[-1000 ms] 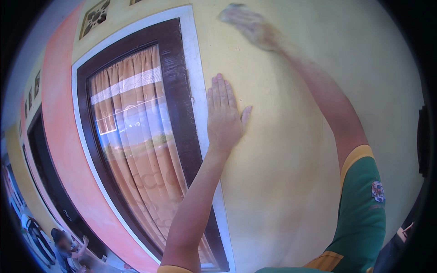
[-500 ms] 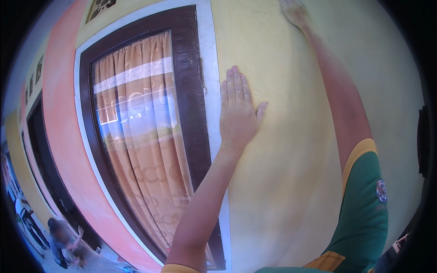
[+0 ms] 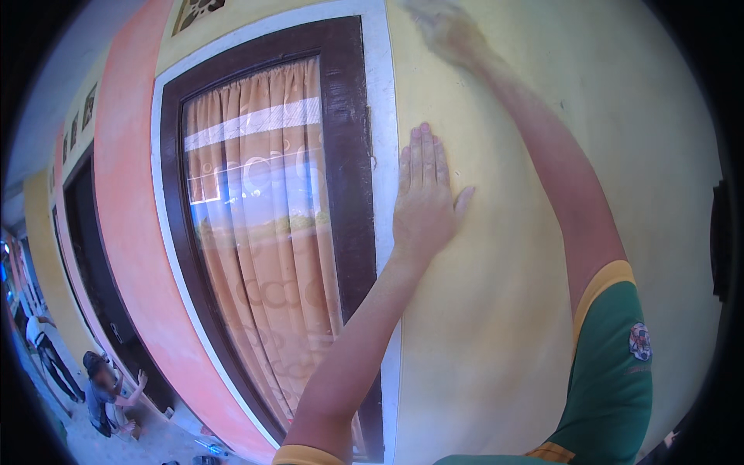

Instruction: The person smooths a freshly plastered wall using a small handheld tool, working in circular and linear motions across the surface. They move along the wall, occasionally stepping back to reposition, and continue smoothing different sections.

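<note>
Left hand (image 3: pixel 425 208) lies flat, fingers open, on the yellow wall (image 3: pixel 504 325) beside the window frame (image 3: pixel 353 155). Right hand (image 3: pixel 446 31) is blurred high on the wall; its finger state cannot be told. Risk: overreaching could slide the bracing palm.

The person wears a green shirt with short sleeves. Each sleeve ends in a yellow band. The right sleeve (image 3: pixel 612 364) has a small round badge sewn on it. Both forearms are bare.

The left hand (image 3: pixel 422 205) is laid flat on the wall (image 3: pixel 504 325) just right of the window (image 3: pixel 271 232), the right hand (image 3: pixel 446 31) being pressed higher up, also right of it.
</note>
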### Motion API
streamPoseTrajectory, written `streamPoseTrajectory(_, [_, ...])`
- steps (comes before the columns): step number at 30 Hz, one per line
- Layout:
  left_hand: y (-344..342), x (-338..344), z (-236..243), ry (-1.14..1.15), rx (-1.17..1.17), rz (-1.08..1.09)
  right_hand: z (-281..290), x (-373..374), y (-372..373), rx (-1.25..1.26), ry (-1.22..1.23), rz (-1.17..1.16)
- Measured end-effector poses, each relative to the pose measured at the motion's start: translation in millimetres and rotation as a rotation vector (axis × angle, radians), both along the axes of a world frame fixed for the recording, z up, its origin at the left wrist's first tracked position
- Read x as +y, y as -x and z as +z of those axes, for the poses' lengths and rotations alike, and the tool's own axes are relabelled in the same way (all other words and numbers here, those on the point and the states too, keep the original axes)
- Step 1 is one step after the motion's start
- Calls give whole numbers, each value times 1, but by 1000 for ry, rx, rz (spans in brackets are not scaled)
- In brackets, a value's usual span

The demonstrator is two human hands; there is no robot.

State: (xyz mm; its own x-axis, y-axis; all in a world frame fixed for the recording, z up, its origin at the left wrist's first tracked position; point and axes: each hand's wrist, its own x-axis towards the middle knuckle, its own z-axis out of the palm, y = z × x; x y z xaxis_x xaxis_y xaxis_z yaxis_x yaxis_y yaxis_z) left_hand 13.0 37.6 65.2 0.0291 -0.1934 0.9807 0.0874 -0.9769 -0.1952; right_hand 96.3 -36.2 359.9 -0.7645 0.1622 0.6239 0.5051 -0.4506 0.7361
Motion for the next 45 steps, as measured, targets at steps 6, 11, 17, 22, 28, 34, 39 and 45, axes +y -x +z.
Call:
streamPoseTrajectory(6, [-5, -19, 1, 14, -25, -41, 68, -50, -16, 13, -119, -125])
streamPoseTrajectory(11, [10, -3, -15, 39, 26, 44, -44, 22, 8, -52, 207, -121])
streamPoseTrajectory(17, [0, -37, -46, 77, 58, -21, 49, -84, -48, 144, -37, -163])
streamPoseTrajectory(22, [16, -16, -67, 141, 61, 46, -63, -5, -4, 46, 126, -139])
streamPoseTrajectory(28, [4, -43, -102, 155, 109, 41, 2, -88, -46, 102, 19, -100])
streamPoseTrajectory(34, [8, -33, -164, 183, 165, 122, -125, -21, 10, 35, 331, -156])
streamPoseTrajectory(39, [0, -43, -198, 105, 185, 123, -22, -118, -57, 201, 156, -148])
streamPoseTrajectory(45, [3, -43, -198, 129, 165, 93, -120, -48, -23, 109, 243, -172])
